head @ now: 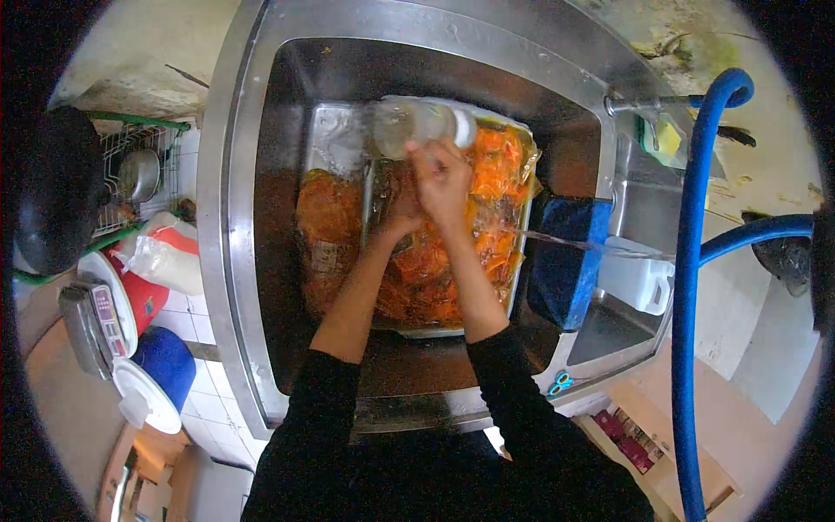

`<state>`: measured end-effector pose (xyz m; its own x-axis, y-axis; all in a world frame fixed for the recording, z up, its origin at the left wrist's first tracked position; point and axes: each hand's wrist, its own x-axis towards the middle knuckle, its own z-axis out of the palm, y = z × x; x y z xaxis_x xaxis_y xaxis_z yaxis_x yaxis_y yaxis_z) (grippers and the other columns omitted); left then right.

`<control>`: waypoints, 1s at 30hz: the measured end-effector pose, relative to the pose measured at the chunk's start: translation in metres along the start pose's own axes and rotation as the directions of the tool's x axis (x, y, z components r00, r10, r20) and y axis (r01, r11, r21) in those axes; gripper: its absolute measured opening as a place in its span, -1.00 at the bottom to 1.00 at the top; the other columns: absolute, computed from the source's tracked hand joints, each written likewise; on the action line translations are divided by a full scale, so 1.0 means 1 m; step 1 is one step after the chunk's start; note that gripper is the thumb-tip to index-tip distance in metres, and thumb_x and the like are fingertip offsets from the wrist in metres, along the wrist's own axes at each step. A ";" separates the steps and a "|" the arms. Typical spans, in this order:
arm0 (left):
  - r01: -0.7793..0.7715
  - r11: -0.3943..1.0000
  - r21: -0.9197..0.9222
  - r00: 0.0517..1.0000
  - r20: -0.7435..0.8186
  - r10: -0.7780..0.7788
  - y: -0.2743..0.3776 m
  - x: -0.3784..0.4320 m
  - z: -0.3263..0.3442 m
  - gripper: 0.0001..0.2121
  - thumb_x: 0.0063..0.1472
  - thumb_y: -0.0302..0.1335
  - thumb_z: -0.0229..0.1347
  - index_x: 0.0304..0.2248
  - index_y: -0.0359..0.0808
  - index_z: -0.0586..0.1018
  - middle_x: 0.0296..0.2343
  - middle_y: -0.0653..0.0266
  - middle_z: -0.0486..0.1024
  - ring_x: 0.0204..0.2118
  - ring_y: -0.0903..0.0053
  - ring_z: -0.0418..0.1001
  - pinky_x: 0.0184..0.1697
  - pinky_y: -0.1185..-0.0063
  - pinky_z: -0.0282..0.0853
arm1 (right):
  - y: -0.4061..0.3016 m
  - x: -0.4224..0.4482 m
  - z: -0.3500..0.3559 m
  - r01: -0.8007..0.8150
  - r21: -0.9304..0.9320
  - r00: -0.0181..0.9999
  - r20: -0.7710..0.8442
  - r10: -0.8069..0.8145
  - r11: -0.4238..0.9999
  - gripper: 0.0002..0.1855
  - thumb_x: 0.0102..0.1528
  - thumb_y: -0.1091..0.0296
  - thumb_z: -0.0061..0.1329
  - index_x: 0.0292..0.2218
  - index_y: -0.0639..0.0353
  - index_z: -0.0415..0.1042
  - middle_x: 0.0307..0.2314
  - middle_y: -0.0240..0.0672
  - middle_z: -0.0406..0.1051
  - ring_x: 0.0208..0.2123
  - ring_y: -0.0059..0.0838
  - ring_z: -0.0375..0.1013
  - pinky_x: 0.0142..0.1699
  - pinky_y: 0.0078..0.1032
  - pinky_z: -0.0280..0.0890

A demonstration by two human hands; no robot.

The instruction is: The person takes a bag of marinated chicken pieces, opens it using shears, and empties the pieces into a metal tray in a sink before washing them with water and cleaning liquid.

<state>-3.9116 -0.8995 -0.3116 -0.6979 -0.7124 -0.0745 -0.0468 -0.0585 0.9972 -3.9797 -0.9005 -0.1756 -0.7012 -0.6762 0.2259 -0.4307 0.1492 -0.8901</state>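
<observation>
My right hand (443,171) is at a clear, blurred container (414,127) with a white end, over a deep steel sink (235,215). My left hand (403,202) is just below and left of it, dark and blurred; whether it touches the container is unclear. Beneath both hands, a white-rimmed tray (522,261) holds orange-coloured food in clear plastic packs (499,163). More such packs (329,209) lie to its left. A thin water stream (567,241) runs from the right into the sink. My fingers' exact hold is hidden by blur.
A blue block-like object (567,261) stands at the sink's right side, beside a white plastic jug (636,274). A blue hose (688,293) loops down the right. Scissors (560,383) lie on the rim. At left are a dish rack (166,176), a filled plastic bag (169,254) and a blue bucket (166,365).
</observation>
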 end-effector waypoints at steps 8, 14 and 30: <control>0.106 0.989 0.105 0.994 -0.053 -0.101 -0.025 0.002 0.003 -0.10 -0.01 -0.19 0.19 0.15 -0.36 -0.13 0.10 -0.11 -0.07 0.14 0.13 0.00 0.17 0.37 -0.05 | -0.025 -0.002 0.040 0.498 -0.324 0.867 0.166 -0.470 0.804 -0.87 -0.13 0.40 0.09 -0.56 0.21 0.39 -0.49 -0.26 0.25 -0.40 -0.10 0.20 -0.29 -0.25 0.13; 0.128 0.983 0.130 0.990 -0.070 -0.119 -0.036 0.004 -0.003 -0.11 0.00 -0.17 0.18 0.16 -0.33 -0.12 0.12 -0.11 -0.10 0.16 0.11 -0.06 0.18 0.35 -0.10 | -0.008 -0.011 0.026 0.440 -0.462 0.886 0.083 -0.456 0.770 -0.84 -0.10 0.38 0.08 -0.57 0.25 0.39 -0.50 -0.23 0.25 -0.41 -0.10 0.21 -0.29 -0.23 0.12; 0.063 0.928 0.368 0.995 -0.091 -0.031 -0.017 0.001 -0.002 0.00 -0.01 -0.21 0.20 0.19 -0.18 -0.33 0.16 -0.07 -0.32 0.22 0.08 -0.29 0.23 0.31 -0.26 | 0.083 -0.020 0.021 -0.091 -0.274 0.990 0.083 0.118 0.957 -0.59 0.03 0.10 -0.02 -0.55 0.36 0.45 -0.37 0.05 0.39 -0.35 0.08 0.35 -0.14 -0.17 0.19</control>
<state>-3.9104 -0.9008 -0.3283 -0.6279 -0.7711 -0.1056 -0.3497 0.1583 0.9234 -3.9899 -0.8896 -0.2622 -0.6973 -0.7116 0.0855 -0.5041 0.4021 -0.7643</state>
